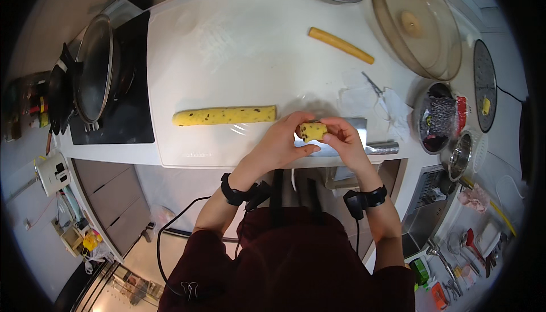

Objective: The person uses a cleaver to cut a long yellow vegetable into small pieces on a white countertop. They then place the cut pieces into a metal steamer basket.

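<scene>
On the white mat (193, 67), the long yellow log (224, 116) lies undivided: most of the work seems left. The left hand (277, 143) and right hand (346, 141) grip a short piece (313, 132) between their fingers over the mat's near edge, apparently midway. Far right, one yellow lump (486, 106) sits on the dark tray (483, 67), perhaps done.
</scene>
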A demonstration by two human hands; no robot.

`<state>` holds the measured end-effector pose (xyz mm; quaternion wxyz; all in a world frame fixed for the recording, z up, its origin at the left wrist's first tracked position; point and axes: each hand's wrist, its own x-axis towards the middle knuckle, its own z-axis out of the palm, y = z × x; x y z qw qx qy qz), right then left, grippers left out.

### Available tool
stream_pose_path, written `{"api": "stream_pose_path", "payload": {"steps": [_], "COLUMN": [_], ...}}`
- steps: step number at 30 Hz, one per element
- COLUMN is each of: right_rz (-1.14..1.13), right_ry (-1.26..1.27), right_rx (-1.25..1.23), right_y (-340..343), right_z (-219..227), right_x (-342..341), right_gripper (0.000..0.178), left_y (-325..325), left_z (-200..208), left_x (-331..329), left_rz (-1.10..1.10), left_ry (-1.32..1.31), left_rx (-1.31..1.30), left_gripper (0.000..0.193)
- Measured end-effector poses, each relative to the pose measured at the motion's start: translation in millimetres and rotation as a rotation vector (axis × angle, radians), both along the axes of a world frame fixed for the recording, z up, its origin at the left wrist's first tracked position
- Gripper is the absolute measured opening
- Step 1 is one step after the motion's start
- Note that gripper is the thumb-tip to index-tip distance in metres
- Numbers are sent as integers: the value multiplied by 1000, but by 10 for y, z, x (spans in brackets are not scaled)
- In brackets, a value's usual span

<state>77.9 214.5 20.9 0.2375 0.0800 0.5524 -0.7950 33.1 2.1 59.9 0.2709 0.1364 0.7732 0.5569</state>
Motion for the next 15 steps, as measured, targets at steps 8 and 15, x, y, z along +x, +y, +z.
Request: {"api": "stream_pose_path", "payload": {"steps": [8,15], "right_rz": [-127,-340], "right_ry": [97,271], "right_rx": [83,159], "right_y": [351,542], "right_z": [206,361], "right_x": [224,452], "right_gripper": [48,47], "left_y": [446,861], "left_z": [227,259], "left_x": [-126,-170], "left_rz": [-113,-310], "left_ry": [65,-130], "left_rx": [111,188], "left_gripper": [37,38]}}
